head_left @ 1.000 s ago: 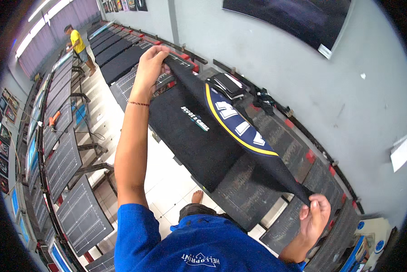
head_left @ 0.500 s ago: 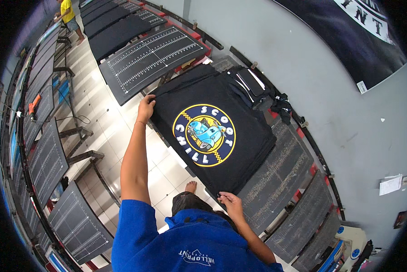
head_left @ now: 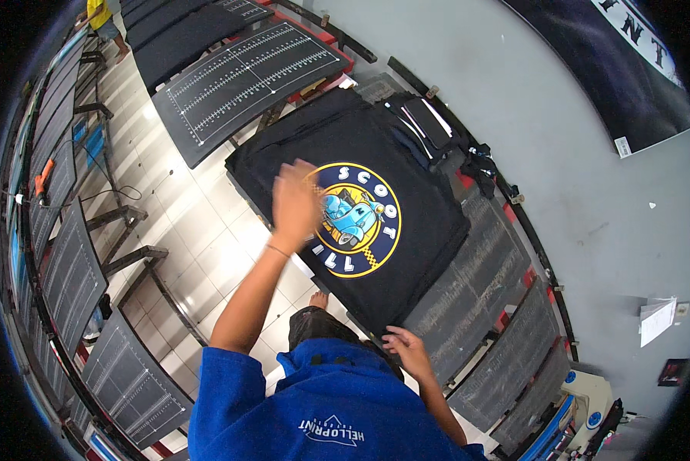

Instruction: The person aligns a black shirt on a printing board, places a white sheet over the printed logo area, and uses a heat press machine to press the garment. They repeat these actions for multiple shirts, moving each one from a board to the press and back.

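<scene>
A stack of black cloth pieces lies spread on the table in front of me, looking like shirts or shirt panels. On the top piece is a round print of a light-blue scooter inside a navy and yellow ring. My left hand is over the left part of this print, smeared by motion, so its fingers do not show clearly. Beside the near corner of the cloth is my right hand, its fingers apart and holding nothing I can see.
Past the stack is a grey printing board with white ruled lines. Folded dark cloth lies at the stack's far right. More worn boards run to the right along the wall. Another row of boards stands left, across the tiled floor. A person in yellow is far off.
My left hand has left the cloth's far-left corner and moved over the print. My right hand has opened from a pinch at the near corner and shifted slightly right.
</scene>
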`<state>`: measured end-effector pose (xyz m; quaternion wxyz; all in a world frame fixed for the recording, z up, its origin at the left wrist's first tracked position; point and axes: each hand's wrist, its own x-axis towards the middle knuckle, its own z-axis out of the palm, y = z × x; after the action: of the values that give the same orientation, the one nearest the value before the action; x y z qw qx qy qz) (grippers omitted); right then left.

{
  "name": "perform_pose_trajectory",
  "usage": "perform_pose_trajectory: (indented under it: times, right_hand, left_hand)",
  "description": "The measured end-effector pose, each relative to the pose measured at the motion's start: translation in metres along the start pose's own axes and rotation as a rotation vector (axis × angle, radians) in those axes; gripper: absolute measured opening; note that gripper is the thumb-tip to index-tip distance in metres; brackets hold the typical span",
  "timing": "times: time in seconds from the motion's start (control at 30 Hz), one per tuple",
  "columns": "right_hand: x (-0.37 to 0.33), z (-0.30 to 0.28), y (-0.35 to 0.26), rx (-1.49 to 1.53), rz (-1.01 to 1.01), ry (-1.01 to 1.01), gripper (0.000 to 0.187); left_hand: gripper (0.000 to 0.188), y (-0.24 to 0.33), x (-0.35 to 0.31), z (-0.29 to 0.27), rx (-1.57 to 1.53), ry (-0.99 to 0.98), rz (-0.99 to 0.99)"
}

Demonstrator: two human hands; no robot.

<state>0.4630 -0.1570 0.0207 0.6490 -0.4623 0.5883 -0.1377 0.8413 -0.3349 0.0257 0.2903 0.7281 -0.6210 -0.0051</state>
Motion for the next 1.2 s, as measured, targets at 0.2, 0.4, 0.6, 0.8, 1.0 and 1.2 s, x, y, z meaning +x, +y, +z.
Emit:
perform_pose_trajectory:
  times: [0.2,0.4,0.6,0.8,1.0,1.2]
  right_hand:
    - [-0.039,-0.05,0.027,-0.066,0.032,0.253,0.036]
    - [-0.086,-0.057,0.071,0.09,0.084,0.367,0.037]
    - [-0.091,-0.046,0.064,-0.067,0.143,0.335,0.039]
    - [-0.088,-0.056,0.087,-0.178,0.047,0.301,0.039]
    - [-0.091,-0.058,0.103,-0.292,0.108,0.364,0.038]
    - [-0.106,-0.056,0.105,-0.199,0.169,0.349,0.032]
  left_hand:
    - [0.067,0.032,-0.069,0.009,0.042,-0.211,0.111]
    - [0.071,-0.022,-0.048,0.015,0.29,-0.092,-0.106]
    - [0.071,0.036,-0.024,0.057,0.084,-0.087,0.054]
    - [0.069,0.125,0.008,0.125,0.033,-0.072,0.12]
    - [0.067,0.158,-0.042,0.126,-0.133,-0.238,0.485]
    - [0.069,0.064,-0.02,0.064,0.006,-0.156,0.244]
